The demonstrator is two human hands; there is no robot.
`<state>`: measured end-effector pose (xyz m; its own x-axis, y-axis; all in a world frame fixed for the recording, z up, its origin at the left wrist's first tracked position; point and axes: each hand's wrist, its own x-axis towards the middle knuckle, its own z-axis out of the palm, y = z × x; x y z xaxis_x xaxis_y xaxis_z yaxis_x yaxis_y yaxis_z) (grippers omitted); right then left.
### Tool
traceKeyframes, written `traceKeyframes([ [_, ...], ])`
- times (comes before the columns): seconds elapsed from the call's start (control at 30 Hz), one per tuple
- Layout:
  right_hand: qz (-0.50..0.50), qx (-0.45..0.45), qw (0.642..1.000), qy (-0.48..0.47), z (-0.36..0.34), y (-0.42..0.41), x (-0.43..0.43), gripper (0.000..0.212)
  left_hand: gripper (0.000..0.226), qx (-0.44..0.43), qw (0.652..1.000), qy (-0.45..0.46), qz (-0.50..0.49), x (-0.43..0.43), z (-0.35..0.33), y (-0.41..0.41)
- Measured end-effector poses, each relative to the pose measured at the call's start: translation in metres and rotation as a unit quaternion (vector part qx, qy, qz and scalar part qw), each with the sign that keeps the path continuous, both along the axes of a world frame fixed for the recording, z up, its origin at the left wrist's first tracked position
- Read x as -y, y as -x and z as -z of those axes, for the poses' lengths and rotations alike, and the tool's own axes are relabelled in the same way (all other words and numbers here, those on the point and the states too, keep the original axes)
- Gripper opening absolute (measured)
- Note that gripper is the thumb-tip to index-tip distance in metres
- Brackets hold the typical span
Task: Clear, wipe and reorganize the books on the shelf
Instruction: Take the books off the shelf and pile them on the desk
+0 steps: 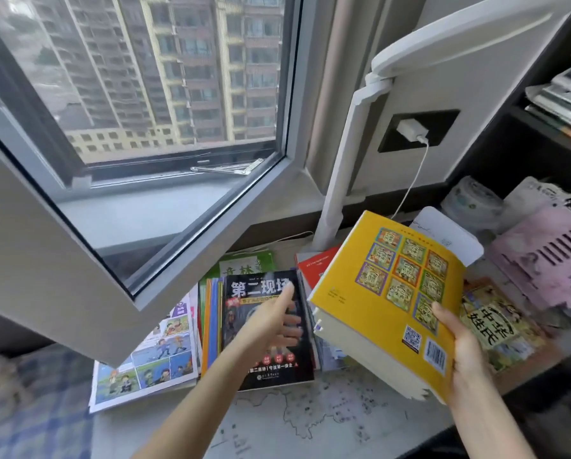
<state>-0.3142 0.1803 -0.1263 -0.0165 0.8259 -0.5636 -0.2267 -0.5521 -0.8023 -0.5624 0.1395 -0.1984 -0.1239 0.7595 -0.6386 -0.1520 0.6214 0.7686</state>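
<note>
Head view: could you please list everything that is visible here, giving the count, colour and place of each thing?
yellow-covered books: one stack, yellow cover on top, held above the desk
black book: one, black, on top of a pile on the desk
comic book: one, many colours, left of the pile
green book: one, green, behind the pile
red book: one, red, right of the green book
desk lamp: one, white, back of the desk
charger: one, white, in the dark wall socket
pink rack: one, pink, far right
desk: one, map-printed top
left hand: index finger straight over the black book
right hand: grips the yellow-covered books
</note>
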Motion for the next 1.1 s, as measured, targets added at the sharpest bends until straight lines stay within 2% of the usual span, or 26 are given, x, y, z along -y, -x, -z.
traceKeyframes([
  [0.03, -0.009, -0.01, 1.0, -0.005, 0.001, 0.002, -0.008, 0.018, 0.06, 0.047, 0.999, 0.008, 0.01, -0.008, -0.011, -0.006],
  [0.17, 0.0, 0.031, 0.999, 0.012, 0.024, 0.011, -0.051, 0.045, 0.041, 0.04, 0.994, -0.047, -0.088, -0.029, -0.025, -0.015],
  [0.3, -0.063, 0.073, 0.993, 0.072, 0.059, 0.025, -0.076, 0.036, 0.028, -0.027, 0.992, -0.063, -0.109, -0.018, -0.017, -0.014],
  [0.37, -0.106, 0.105, 0.984, 0.094, 0.071, 0.024, -0.077, 0.028, 0.031, -0.046, 0.993, -0.052, -0.092, -0.009, -0.012, -0.014],
  [0.4, -0.118, 0.121, 0.981, 0.1, 0.076, 0.022, -0.078, 0.031, 0.03, -0.068, 0.994, -0.044, -0.078, -0.006, -0.01, -0.012],
  [0.5, -0.136, 0.175, 0.971, 0.092, 0.081, 0.014, -0.081, 0.059, 0.026, -0.117, 0.99, -0.045, -0.067, -0.001, -0.01, -0.006],
  [0.57, -0.116, 0.225, 0.966, 0.051, 0.1, 0.003, -0.088, 0.077, 0.024, -0.137, 0.988, -0.044, -0.063, 0.003, -0.013, -0.003],
  [0.63, -0.11, 0.32, 0.941, -0.021, 0.11, -0.002, -0.088, 0.097, 0.021, -0.152, 0.986, -0.051, -0.053, 0.008, -0.02, -0.002],
  [0.67, -0.115, 0.38, 0.916, -0.054, 0.099, 0.001, -0.082, 0.1, 0.021, -0.155, 0.985, -0.056, -0.049, 0.011, -0.022, -0.001],
  [0.77, -0.092, 0.471, 0.87, -0.11, 0.049, 0.011, -0.045, 0.063, 0.02, -0.174, 0.982, -0.074, -0.026, 0.023, -0.034, -0.004],
  [0.8, -0.094, 0.468, 0.869, -0.13, 0.033, 0.012, -0.032, 0.049, 0.018, -0.182, 0.98, -0.082, -0.02, 0.026, -0.039, -0.006],
  [0.9, -0.117, 0.357, 0.906, -0.194, -0.008, 0.009, 0.018, 0.008, 0.011, -0.188, 0.976, -0.113, 0.016, 0.04, -0.06, -0.017],
  [1.0, -0.161, 0.294, 0.914, -0.228, -0.049, 0.001, 0.074, 0.01, 0.012, -0.168, 0.97, -0.161, 0.075, 0.051, -0.085, -0.036],
  [1.1, -0.155, 0.288, 0.911, -0.25, -0.084, -0.018, 0.127, 0.013, 0.012, -0.135, 0.96, -0.204, 0.139, 0.063, -0.114, -0.067],
])
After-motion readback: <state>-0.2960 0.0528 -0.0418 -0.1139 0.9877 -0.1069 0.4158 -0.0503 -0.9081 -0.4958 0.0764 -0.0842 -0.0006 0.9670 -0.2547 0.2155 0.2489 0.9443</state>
